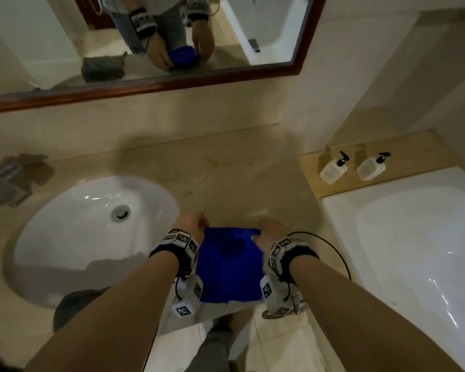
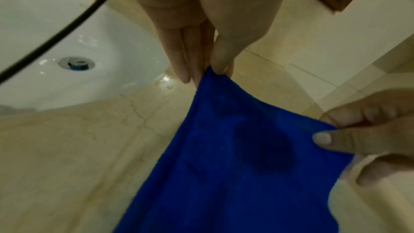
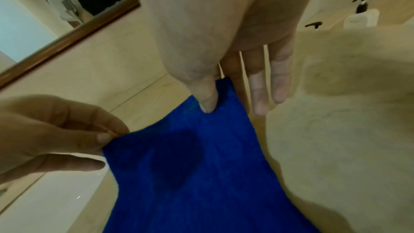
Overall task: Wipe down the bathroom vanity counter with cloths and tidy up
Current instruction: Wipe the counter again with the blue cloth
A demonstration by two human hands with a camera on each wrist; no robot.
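Note:
A blue cloth [image 1: 230, 267] with a darker damp patch hangs stretched between both hands above the front edge of the beige vanity counter [image 1: 226, 178]. My left hand [image 1: 192, 224] pinches its far left corner between thumb and fingers, shown close in the left wrist view [image 2: 215, 70]. My right hand [image 1: 271, 233] pinches the far right corner, thumb on top [image 3: 209, 105], its other fingers straight. The blue cloth [image 2: 235, 157] drapes toward me in both wrist views [image 3: 197, 174].
A white sink [image 1: 91, 229] lies left of the hands. A grey cloth [image 1: 75, 307] sits at the counter's front left, a dark object [image 1: 14, 178] at the far left. Two pump bottles [image 1: 333, 167] stand on a ledge by the white bathtub [image 1: 414, 237]. A mirror [image 1: 145, 36] hangs above.

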